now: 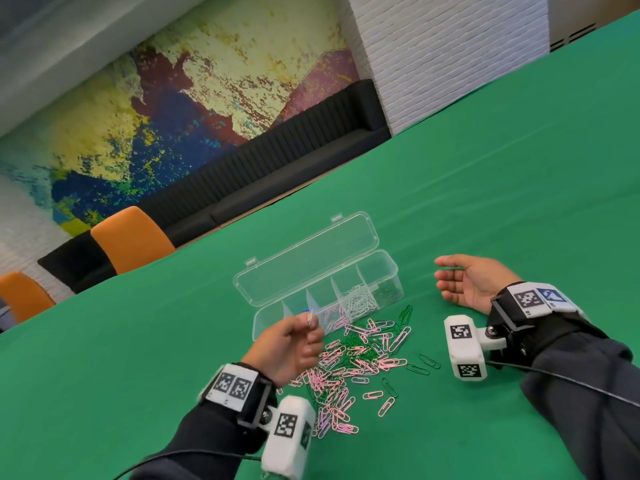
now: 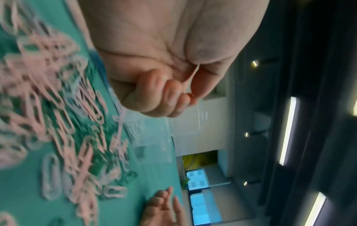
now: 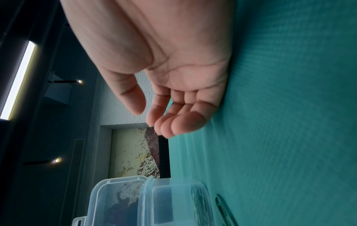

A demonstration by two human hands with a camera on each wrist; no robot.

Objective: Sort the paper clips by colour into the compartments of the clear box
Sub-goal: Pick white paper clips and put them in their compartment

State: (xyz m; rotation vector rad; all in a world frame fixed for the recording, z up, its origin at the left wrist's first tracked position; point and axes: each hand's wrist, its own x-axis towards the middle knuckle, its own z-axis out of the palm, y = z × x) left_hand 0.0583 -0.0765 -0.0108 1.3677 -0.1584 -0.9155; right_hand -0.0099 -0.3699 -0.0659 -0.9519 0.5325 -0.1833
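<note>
Fingers (image 1: 313, 332) of the left hand (image 1: 287, 348) are pinching one pale paper clip (image 1: 310, 319), lifted off the loose pile (image 1: 349, 365) and hovering just before the clear box (image 1: 394, 282), probably so its colour can be matched to a compartment. Box lid (image 1: 304, 258) is lying folded back, leaving the compartments reachable, with white clips (image 1: 360, 301) sitting in one. Right hand (image 1: 467, 284) is resting palm-up and slack on the green table (image 1: 519, 150) beside the box, holding nothing and blocking nothing.
</note>
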